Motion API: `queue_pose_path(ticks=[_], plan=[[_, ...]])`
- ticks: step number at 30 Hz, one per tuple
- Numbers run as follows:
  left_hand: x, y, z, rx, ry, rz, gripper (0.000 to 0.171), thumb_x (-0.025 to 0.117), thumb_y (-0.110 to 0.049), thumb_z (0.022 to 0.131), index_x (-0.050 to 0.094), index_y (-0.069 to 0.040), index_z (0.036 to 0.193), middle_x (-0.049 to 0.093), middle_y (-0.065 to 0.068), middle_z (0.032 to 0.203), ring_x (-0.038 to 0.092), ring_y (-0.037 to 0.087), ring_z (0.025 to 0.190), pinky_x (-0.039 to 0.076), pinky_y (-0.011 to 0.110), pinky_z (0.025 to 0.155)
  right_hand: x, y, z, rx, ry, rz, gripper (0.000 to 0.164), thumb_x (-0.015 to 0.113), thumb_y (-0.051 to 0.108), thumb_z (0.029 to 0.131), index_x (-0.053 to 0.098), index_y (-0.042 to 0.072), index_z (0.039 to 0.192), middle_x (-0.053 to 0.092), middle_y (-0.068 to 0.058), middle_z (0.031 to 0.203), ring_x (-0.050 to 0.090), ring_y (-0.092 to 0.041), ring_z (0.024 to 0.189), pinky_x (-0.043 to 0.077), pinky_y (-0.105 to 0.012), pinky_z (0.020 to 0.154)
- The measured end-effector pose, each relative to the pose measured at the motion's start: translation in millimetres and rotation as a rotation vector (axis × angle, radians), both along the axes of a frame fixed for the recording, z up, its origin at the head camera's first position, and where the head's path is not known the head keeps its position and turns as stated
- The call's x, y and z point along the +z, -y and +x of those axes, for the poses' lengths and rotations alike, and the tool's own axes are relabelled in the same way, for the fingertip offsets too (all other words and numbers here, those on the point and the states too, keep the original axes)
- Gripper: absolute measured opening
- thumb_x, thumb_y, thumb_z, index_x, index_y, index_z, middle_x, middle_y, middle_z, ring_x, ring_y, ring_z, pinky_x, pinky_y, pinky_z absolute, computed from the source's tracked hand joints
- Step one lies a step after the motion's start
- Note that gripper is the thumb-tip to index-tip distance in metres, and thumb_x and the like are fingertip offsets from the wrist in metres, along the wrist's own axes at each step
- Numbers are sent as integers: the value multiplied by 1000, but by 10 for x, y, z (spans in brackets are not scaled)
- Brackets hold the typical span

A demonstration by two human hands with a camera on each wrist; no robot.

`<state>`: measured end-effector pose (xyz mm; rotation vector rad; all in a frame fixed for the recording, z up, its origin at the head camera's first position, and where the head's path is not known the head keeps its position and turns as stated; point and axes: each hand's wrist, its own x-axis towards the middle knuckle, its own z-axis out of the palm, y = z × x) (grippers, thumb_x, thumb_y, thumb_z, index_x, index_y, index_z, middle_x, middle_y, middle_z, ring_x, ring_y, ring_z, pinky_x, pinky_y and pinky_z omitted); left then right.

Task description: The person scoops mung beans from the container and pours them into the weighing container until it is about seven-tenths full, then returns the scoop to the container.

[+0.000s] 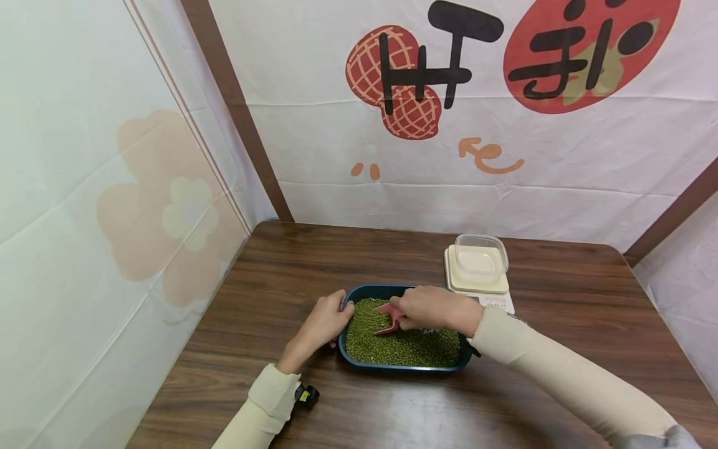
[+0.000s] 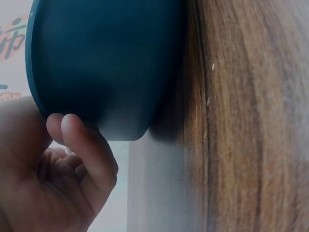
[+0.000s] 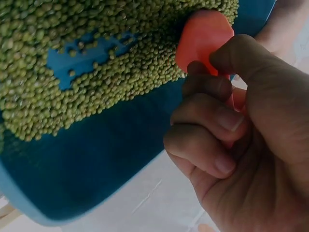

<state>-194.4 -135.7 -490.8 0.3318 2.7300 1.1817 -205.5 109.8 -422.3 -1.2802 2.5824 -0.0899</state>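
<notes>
A blue plastic tub (image 1: pixel 392 368) filled with green mung beans (image 1: pixel 409 350) stands on the table. At its left end my left hand (image 1: pixel 324 321) grips the rim, thumb on top; the left wrist view shows bent fingers against the outer wall (image 2: pixel 106 63). My right hand (image 1: pixel 429 307) reaches over the tub, fingers curled round the handle of a pink scoop (image 1: pixel 394 317). In the right wrist view the scoop's blade (image 3: pixel 205 41) dips into the beans near one end. A strip of bare blue bottom (image 3: pixel 79 58) shows between the beans there.
Behind the tub, toward the right, a white kitchen scale (image 1: pixel 477 285) carries a clear plastic container (image 1: pixel 481 255). The brown wooden table (image 1: pixel 269 274) ends at a printed cloth backdrop (image 1: pixel 404 206). A small black device (image 1: pixel 306 396) sits at my left sleeve.
</notes>
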Motion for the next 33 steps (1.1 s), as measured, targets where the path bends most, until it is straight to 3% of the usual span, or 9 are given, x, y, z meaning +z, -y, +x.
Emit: queue_pose_path(ticks=[6,16,22,33], plan=[[8,-3,11,-3,-5,19,31,45,-23,103,44,-7,77,44,6,55,51,18,32,45,31,30,-61,93,-12,-19,27,22,6,58,25,96,57,20,93,51,9,66,42,-6,49,36,-21,47],[-29,-6,-4,27,34,27,36,36,-31,106,45,-9,79,49,10,58,51,20,32,46,33,31,-112,219,-39,22,36,18,13,52,21,97,51,19,84,42,8,59,31,-5,46,26,-20,44],[-39,-11,-24,36,20,11,35,36,-30,105,46,-9,79,49,9,59,51,19,32,46,31,31,-110,242,-27,-19,95,14,12,52,22,97,52,19,86,45,7,60,32,-5,45,27,-20,43],[-48,-27,-14,42,8,18,34,36,-28,105,47,-9,79,48,9,61,50,20,33,45,31,31,-163,168,12,18,68,-52,12,47,24,102,50,19,91,46,8,64,34,-7,50,30,-20,48]])
